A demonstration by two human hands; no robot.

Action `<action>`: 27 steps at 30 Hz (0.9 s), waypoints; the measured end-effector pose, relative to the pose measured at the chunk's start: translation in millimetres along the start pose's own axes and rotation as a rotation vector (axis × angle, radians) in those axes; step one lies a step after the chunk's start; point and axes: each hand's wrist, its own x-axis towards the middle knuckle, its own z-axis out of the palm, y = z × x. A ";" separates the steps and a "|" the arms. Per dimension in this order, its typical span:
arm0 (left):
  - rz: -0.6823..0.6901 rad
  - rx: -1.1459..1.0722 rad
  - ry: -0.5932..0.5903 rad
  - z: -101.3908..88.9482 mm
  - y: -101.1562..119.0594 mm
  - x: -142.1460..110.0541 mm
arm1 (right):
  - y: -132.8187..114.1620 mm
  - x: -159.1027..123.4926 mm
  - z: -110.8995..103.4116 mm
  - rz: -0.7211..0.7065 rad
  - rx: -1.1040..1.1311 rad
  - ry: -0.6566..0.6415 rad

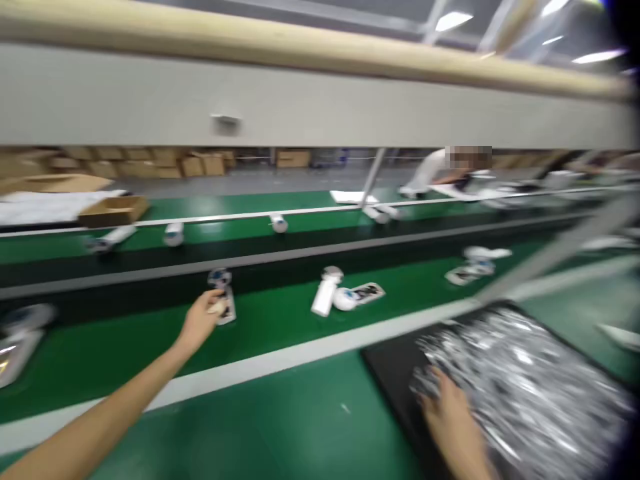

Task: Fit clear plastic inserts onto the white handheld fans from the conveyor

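My left hand [200, 320] reaches over the green conveyor belt [280, 340], its fingertips at a printed card with a small round part [226, 310]. The blur hides whether those fingers hold anything. My right hand [450, 420] rests in a heap of silver foil bags [525, 387] lying on a black tray [393, 373]. Right of my left hand, a white bottle [324, 295] lies on the belt beside a round white part [345, 299] and another printed card [367, 293].
Further right on the belt lies another white-and-card group [473, 267]. A white edge strip [300, 353] borders the belt. Beyond a dark divider, white cylinders [277, 223] stand on a second belt. A person [435, 170] leans at the far side, with cardboard boxes [210, 163] behind.
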 end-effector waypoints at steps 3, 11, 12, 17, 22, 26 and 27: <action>0.026 0.006 -0.086 16.2 0.1 7.3 | 26.5 6.1 -4.0 0.064 -0.012 -0.030; 0.162 0.185 -0.272 125.1 56.8 12.8 | 34.6 6.0 15.2 -0.008 0.097 -0.086; 0.157 0.193 -0.281 144.3 65.2 17.2 | 37.9 5.9 15.5 -0.004 0.074 -0.121; 0.070 0.256 -0.324 226.8 96.4 44.1 | 51.2 -4.4 19.1 -0.023 0.014 -0.128; 0.003 0.322 -0.305 261.8 99.5 63.9 | 50.3 -18.6 22.9 -0.030 0.039 -0.113; 0.011 0.215 -0.282 244.7 92.6 69.4 | 44.3 -11.7 8.1 0.099 0.076 -0.191; 0.020 0.157 -0.279 232.9 91.3 69.1 | 41.2 -9.8 2.8 0.113 0.093 -0.209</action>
